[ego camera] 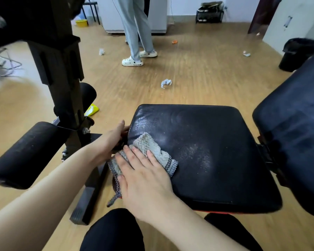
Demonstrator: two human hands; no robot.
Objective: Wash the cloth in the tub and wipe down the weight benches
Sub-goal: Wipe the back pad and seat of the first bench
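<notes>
Head view: pressing the right hand [143,178] palm-down on the grey cloth [153,147], fingers straight and close together, thumb out to the side. Pinning it to the corner of the black seat pad [216,142], fluffy pile sticking out past the fingertips, checkered hem hanging off the pad's edge below the thumb. Gripping that same edge with the left hand [114,138], just beyond the right fingertips and beside the cloth; thumb up along the edge, fingers curled under and mostly hidden. Pale speckling on the pad right of the right hand. Further right, well apart from both hands: tilted backrest pad [294,133]. Left of the left forearm: black foam roller [25,154] and the black upright post [62,78]. Beyond the left hand on the wood floor [198,69]: yellow wrapper [92,109], then crumpled paper [165,83]. Far beyond both hands: a standing person's legs [136,33] in pale trousers and white shoes, and a yellow tub [81,23] by the far wall. Far right: black bin [295,55]. Below the right wrist: wearer's knee [112,230] in black.
</notes>
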